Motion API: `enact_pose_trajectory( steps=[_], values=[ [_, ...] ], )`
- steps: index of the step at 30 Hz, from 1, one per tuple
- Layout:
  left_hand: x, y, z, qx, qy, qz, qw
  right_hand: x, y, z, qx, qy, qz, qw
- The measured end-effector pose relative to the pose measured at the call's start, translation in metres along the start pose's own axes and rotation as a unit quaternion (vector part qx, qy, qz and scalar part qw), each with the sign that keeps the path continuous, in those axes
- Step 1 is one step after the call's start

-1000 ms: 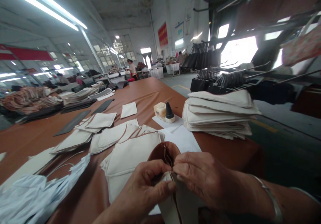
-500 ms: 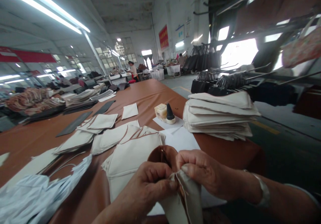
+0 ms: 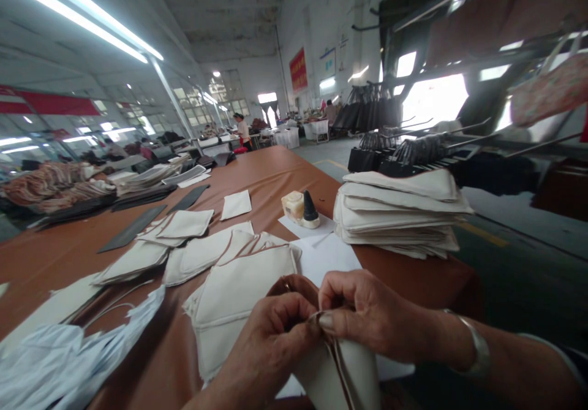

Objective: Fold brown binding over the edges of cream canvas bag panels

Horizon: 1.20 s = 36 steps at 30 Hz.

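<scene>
Near the front edge, my left hand (image 3: pixel 280 330) and my right hand (image 3: pixel 367 312) pinch the top of a cream fabric piece (image 3: pixel 358 373) between thumbs and fingers. The piece is folded, and a brown inner side shows along the gap down its middle. A brown curved part (image 3: pixel 294 284) rises just behind my fingertips; whether it joins the cream piece is hidden. Left of my hands lies a stack of cream stitched panels (image 3: pixel 243 299) with brown edging. White paper (image 3: pixel 326 257) lies beyond my hands.
On the brown-covered table (image 3: pixel 275 165) stand a yellowish container (image 3: pixel 294 206) and a black cone-tipped bottle (image 3: pixel 310 209). A tall pile of cream panels (image 3: pixel 399 214) sits at the right edge. Pale blue cloth (image 3: pixel 78 361) lies front left. A person (image 3: pixel 242 131) stands far back.
My fingers have drawn closer together at the piece's top edge, and its opening has narrowed. The cream piece bulges further right below my right hand. The brown curved part sits slightly lower.
</scene>
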<state>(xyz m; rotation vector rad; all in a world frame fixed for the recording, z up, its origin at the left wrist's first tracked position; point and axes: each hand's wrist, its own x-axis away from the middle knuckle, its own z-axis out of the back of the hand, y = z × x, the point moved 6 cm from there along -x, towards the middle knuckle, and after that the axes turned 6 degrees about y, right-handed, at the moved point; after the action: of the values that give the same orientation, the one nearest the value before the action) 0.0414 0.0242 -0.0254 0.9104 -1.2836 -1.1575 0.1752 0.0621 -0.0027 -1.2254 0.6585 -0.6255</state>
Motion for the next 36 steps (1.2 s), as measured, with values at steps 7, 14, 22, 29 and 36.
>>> enact_pose_trajectory(
  steps=[7, 14, 22, 29, 36],
  values=[
    [-0.003, 0.004, -0.004, -0.006, 0.002, -0.039, 0.999, 0.002, -0.002, 0.004, 0.019, 0.039, -0.006, 0.999],
    [-0.007, -0.005, -0.005, -0.016, -0.001, 0.022, 1.0, 0.006, -0.009, 0.006, 0.016, 0.012, 0.144, 0.989],
    [-0.002, -0.013, -0.012, 0.193, -0.024, 0.071, 0.978, 0.019, -0.033, 0.009, 0.102, -0.06, 0.382, 0.916],
    [0.0, -0.012, -0.015, 0.157, -0.103, 0.037, 0.982, 0.018, -0.001, 0.018, -0.01, -0.014, 0.172, 0.985],
    [0.011, 0.003, -0.011, 0.112, -0.083, 0.025, 0.99, 0.01, 0.004, 0.013, -0.009, -0.112, -0.016, 0.993]
  ],
)
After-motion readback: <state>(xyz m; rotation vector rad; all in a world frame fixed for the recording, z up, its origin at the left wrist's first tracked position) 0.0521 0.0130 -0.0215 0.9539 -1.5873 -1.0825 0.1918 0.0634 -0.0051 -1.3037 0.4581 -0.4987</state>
